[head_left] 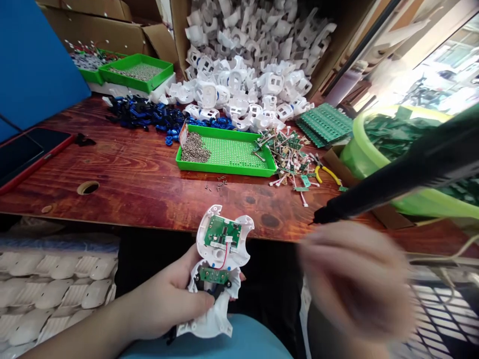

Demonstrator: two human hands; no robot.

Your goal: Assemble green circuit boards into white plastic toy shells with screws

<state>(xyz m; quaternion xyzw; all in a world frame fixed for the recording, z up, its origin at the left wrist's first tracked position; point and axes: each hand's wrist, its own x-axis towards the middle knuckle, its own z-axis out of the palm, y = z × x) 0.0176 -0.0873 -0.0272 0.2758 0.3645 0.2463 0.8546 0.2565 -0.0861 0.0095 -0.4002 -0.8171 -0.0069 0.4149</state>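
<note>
My left hand [175, 294] is closed around a white plastic housing [207, 319], thumb pressed across its lower part. The housing has two linked sections, the upper one holding a green circuit board [223, 232] with a white plug and red and white wires. A smaller green board [213, 275] sits in the lower section. My right hand [355, 279] is smeared by motion at the right, just below a black electric screwdriver [392, 172] whose tip points left. Whether its fingers touch the screwdriver or hold anything cannot be made out.
A green tray [239, 169] of small screws stands on the wooden table [123, 184], loose screws before it. Behind lie white shells [239, 80] and blue-black parts [144, 114]. Wired boards [290, 154], yellow-handled pliers [325, 172] and a light-green basin [359, 149] are right; a phone [30, 152] left.
</note>
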